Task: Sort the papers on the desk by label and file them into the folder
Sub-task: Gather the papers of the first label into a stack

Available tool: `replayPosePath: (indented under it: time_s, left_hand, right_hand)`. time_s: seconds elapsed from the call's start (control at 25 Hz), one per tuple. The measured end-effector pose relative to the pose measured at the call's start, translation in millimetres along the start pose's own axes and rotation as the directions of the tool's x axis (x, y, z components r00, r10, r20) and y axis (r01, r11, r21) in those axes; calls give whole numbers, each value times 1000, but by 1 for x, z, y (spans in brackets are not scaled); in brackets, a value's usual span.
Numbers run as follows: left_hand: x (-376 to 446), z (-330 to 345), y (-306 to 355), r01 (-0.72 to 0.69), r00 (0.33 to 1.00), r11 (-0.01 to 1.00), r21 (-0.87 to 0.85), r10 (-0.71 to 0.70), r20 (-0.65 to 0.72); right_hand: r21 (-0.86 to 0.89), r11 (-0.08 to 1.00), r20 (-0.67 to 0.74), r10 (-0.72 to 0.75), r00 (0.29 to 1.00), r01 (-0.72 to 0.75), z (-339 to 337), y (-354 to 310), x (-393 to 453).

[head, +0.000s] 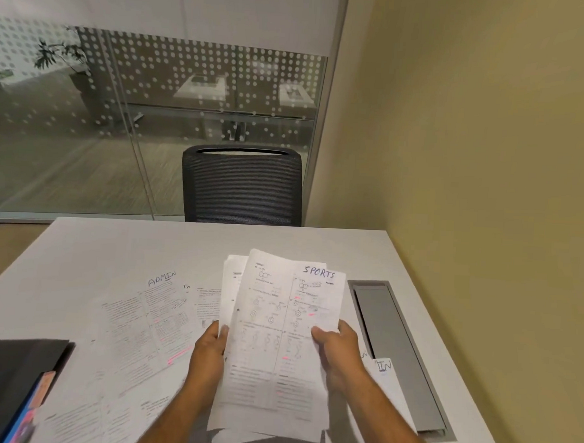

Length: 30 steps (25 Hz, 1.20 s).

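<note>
Paper like that looked light and floppy: the stack (275, 338), topped SPORTS, stood over the near desk (115, 247) edge, left hand (211, 345) and right hand (337, 350) each pinching a side mid-height, probably the best hold. Its lower end blurred. Left, the folder (12, 386) was cut off; farther lay an ADMIN sheet (152, 319), others' labels covered.

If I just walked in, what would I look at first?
Probably the stack of papers held up in the middle, with SPORTS written at the top right; the left hand and right hand grip its sides. Next, the sheet marked ADMIN lying on the white desk to the left, and the dark folder at the near left corner.
</note>
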<state>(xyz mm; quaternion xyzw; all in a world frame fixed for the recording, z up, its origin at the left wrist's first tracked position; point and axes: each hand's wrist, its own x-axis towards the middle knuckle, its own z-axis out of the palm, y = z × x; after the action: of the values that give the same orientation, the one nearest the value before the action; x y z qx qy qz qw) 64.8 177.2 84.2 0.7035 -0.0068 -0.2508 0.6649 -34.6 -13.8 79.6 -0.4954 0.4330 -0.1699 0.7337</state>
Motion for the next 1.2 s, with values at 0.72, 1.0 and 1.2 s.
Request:
replayPosePath:
  time_s: [0.72,1.0,1.2]
  left_hand:
    - [12,-34,-22,-193,942,968,162,229,-245]
    - [28,-67,-26,-126,893,988,94,154,-422]
    - [28,-69,-34,-97,894,992,79,122,-431]
  right_hand:
    - [-724,517,352,-294,889,458,-13,77,-5]
    - [-983,-138,143,-164,976,121,-103,125,13]
    - [-985,-13,-172,-82,982,-174,-112,109,14]
